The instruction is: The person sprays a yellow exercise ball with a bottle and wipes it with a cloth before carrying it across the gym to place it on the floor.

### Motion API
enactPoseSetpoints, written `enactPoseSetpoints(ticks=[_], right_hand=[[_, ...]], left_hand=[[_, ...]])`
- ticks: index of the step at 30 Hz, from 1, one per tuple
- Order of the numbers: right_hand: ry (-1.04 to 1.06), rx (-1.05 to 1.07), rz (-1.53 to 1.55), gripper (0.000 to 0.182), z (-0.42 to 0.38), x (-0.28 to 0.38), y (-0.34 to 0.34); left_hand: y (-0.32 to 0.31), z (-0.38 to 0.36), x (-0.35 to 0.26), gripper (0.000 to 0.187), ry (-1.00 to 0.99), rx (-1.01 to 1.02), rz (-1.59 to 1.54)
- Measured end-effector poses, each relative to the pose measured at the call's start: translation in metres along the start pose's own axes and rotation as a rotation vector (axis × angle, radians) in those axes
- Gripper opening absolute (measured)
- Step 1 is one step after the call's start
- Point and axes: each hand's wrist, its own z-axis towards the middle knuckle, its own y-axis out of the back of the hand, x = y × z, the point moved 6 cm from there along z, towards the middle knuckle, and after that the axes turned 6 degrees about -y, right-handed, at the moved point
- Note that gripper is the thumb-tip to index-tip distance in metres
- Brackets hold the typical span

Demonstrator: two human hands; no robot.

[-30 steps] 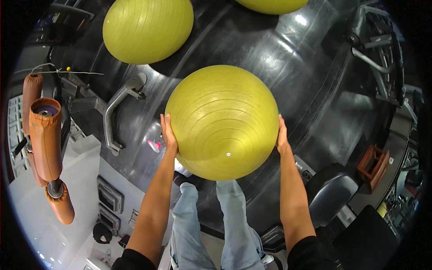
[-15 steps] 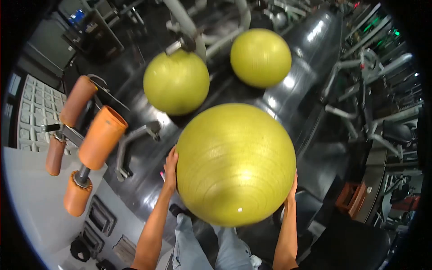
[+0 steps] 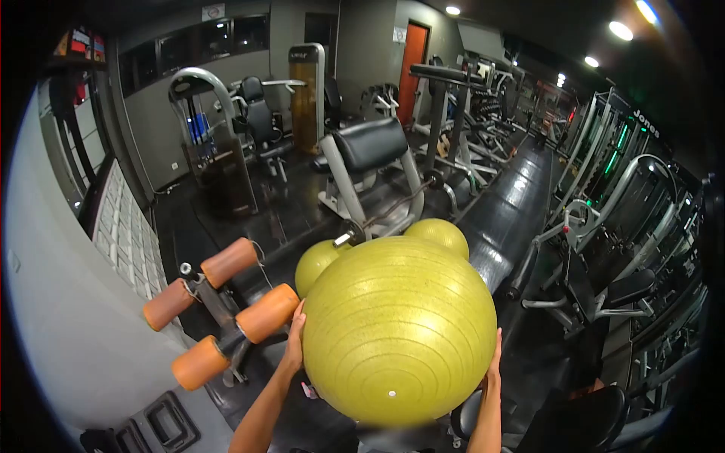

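A large yellow-green exercise ball (image 3: 400, 325) with ridged rings and a small white plug fills the middle of the head view. My left hand (image 3: 297, 336) presses flat against its left side, and my right hand (image 3: 495, 362) presses its right side, so the ball is held between them. Much of the fingers on both hands is hidden by the ball's curve. Behind it sit two smaller-looking balls of the same colour, a left ball (image 3: 316, 264) and a right ball (image 3: 439, 235), both partly covered by the held ball.
A machine with orange foam rollers (image 3: 268, 313) stands close on the left. Ahead is a padded preacher curl bench (image 3: 370, 143) with a curl bar (image 3: 393, 205). Weight machines (image 3: 589, 279) line the right side, beside a black floor strip (image 3: 513, 185).
My view has tilted up, bringing the room's walls, ceiling lights and machines into sight. The ball stays between my hands and now covers part of the two balls behind.
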Motion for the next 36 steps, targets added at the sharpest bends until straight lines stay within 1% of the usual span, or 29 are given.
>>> enactPoseSetpoints(ticks=[1, 2, 3, 5, 6, 7, 9, 10, 12, 13, 14, 15, 16, 17, 18, 20, 22, 23, 24, 25, 27, 32, 34, 36], right_hand=[[0.015, 0.01, 0.003, 0.083, 0.0, 0.006, -0.022], [0.027, 0.01, 0.008, 0.083, -0.002, 0.009, -0.044], [0.039, 0.01, 0.011, 0.083, -0.004, 0.007, -0.065], [0.093, 0.018, 0.007, 0.082, -0.002, -0.003, -0.102], [0.129, 0.045, -0.02, 0.082, -0.006, -0.004, -0.126], [0.162, 0.075, -0.048, 0.082, -0.01, -0.005, -0.15], [0.161, 0.109, -0.048, 0.08, -0.027, -0.007, -0.2], [0.16, 0.124, -0.018, 0.08, -0.032, -0.01, -0.224], [0.141, 0.162, 0.01, 0.08, -0.036, -0.022, -0.267], [0.151, 0.232, 0.038, 0.079, -0.037, -0.027, -0.287], [0.158, 0.304, 0.064, 0.079, -0.038, -0.033, -0.305], [0.145, 0.329, 0.057, 0.079, -0.035, -0.043, -0.325], [0.161, 0.292, 0.166, 0.077, -0.03, -0.05, -0.339], [0.183, 0.25, 0.276, 0.075, -0.025, -0.055, -0.349], [0.187, 0.263, 0.275, 0.075, -0.032, -0.057, -0.368], [0.086, 0.402, 0.276, 0.069, -0.05, -0.065, -0.416], [0.12, 0.402, 0.246, 0.066, 0.006, -0.113, -0.402], [0.145, 0.384, 0.219, 0.063, 0.03, -0.127, -0.4], [0.151, 0.396, 0.225, 0.063, 0.036, -0.129, -0.415], [0.157, 0.409, 0.23, 0.063, 0.041, -0.134, -0.433], [0.161, 0.433, 0.241, 0.062, 0.042, -0.16, -0.431], [0.152, 0.444, 0.266, 0.062, 0.047, -0.208, -0.454], [0.15, 0.423, 0.267, 0.061, 0.037, -0.222, -0.456], [0.175, 0.41, 0.277, 0.061, 0.032, -0.228, -0.469]], left_hand=[[0.014, -0.002, -0.015, 0.069, 0.032, -0.046, 0.016], [0.025, -0.002, -0.04, 0.07, -0.074, -0.009, 0.056], [0.041, -0.007, -0.052, 0.07, -0.085, -0.007, 0.057], [0.085, -0.012, -0.08, 0.071, -0.144, -0.099, 0.033], [0.099, -0.017, -0.099, 0.07, -0.211, -0.11, -0.004], [0.118, -0.028, -0.112, 0.068, -0.192, -0.157, -0.076], [0.149, -0.053, -0.15, 0.068, -0.162, -0.146, -0.084], [0.17, -0.061, -0.163, 0.068, -0.175, -0.165, -0.08], [0.212, -0.082, -0.193, 0.071, -0.244, -0.062, -0.023], [0.237, -0.094, -0.203, 0.071, -0.251, -0.087, -0.015], [0.263, -0.107, -0.21, 0.075, -0.24, -0.155, 0.094], [0.284, -0.118, -0.217, 0.079, -0.229, -0.222, 0.2], [0.29, -0.13, -0.236, 0.079, -0.237, -0.241, 0.198], [0.289, -0.141, -0.261, 0.086, -0.298, -0.216, 0.319], [0.288, -0.15, -0.284, 0.094, -0.359, -0.187, 0.443], [0.305, -0.169, -0.3, 0.095, -0.378, -0.218, 0.469], [0.319, -0.177, -0.31, 0.096, -0.407, -0.244, 0.514], [0.326, -0.178, -0.315, 0.097, -0.423, -0.254, 0.539], [0.334, -0.179, -0.319, 0.098, -0.432, -0.267, 0.567], [0.346, -0.179, -0.327, 0.099, -0.44, -0.285, 0.599], [0.365, -0.176, -0.341, 0.098, -0.451, -0.284, 0.586], [0.401, -0.157, -0.35, 0.093, -0.423, -0.203, 0.458], [0.413, -0.151, -0.347, 0.091, -0.394, -0.156, 0.391], [0.432, -0.139, -0.348, 0.092, -0.415, -0.123, 0.402]])
